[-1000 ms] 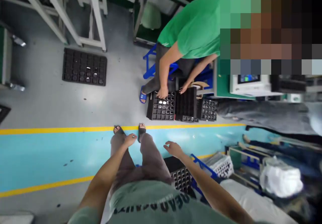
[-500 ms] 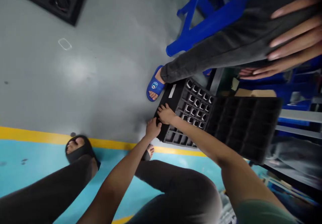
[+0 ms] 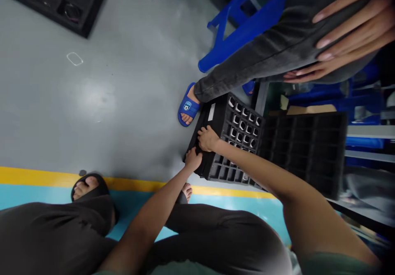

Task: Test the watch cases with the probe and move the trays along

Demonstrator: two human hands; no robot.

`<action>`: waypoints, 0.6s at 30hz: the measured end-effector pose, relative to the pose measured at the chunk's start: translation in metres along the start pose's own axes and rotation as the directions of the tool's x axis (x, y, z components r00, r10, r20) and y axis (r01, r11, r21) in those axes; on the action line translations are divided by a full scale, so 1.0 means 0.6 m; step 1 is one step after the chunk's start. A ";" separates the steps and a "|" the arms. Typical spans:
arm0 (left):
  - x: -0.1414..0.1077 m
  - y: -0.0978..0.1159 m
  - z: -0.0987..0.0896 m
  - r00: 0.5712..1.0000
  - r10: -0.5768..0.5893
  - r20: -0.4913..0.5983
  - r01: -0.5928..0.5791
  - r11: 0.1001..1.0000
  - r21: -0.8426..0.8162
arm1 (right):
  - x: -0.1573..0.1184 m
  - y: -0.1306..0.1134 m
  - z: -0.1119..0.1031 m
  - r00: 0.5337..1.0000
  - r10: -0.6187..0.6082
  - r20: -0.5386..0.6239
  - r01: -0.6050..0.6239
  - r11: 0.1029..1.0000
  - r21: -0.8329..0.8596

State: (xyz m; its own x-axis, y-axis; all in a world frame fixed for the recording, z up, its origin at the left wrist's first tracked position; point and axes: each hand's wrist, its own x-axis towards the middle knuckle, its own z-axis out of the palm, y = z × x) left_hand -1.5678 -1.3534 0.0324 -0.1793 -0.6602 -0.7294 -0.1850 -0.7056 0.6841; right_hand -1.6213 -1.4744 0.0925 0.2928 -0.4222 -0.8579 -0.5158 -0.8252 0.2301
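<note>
A stack of black compartment trays [image 3: 216, 116] stands on the floor, with a white label on its side and rows of dark, white-rimmed pieces in the upper compartments. My left hand [image 3: 194, 159] has its fingers curled on the stack's side near the lower corner. Just above it, my right hand [image 3: 208, 138] grips the same side with bent fingers; the fingertips are partly hidden. My right forearm passes over the compartments. Beside the stack, on the right, is another black compartment tray [image 3: 302, 151] whose visible compartments hold nothing.
Another person's blue slipper [image 3: 189, 105] is beside the stack, with that person's hand [image 3: 354, 32] on the leg above. A blue stool [image 3: 237, 40] stands behind. Another black tray [image 3: 83, 24] lies upper left. My feet are near the yellow floor line [image 3: 132, 184].
My hands have shifted slightly right, still at the stack's side. More of a lower layer shows at its left edge. The other person's hand appears farther left and higher.
</note>
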 end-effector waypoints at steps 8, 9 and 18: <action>-0.078 0.055 0.028 1.000 0.025 0.013 -0.025 1.000 -0.005 | -0.084 0.039 -0.004 0.999 -0.008 -0.033 0.007 0.999 -0.036; -0.088 0.061 0.034 0.999 0.037 0.015 -0.037 0.999 -0.006 | -0.093 0.046 -0.003 0.999 -0.019 -0.040 0.018 0.999 -0.041; -0.104 0.049 0.028 1.000 0.021 0.013 -0.019 0.989 -0.147 | -0.118 0.052 0.045 0.990 -0.052 -0.128 0.060 0.997 0.058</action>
State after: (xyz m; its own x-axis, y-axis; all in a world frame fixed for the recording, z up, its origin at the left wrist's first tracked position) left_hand -1.5782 -1.3284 0.0982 -0.1959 -0.6713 -0.7149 -0.0374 -0.7234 0.6895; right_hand -1.6799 -1.4601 0.1481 0.4197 -0.4233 -0.8029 -0.5433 -0.8258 0.1514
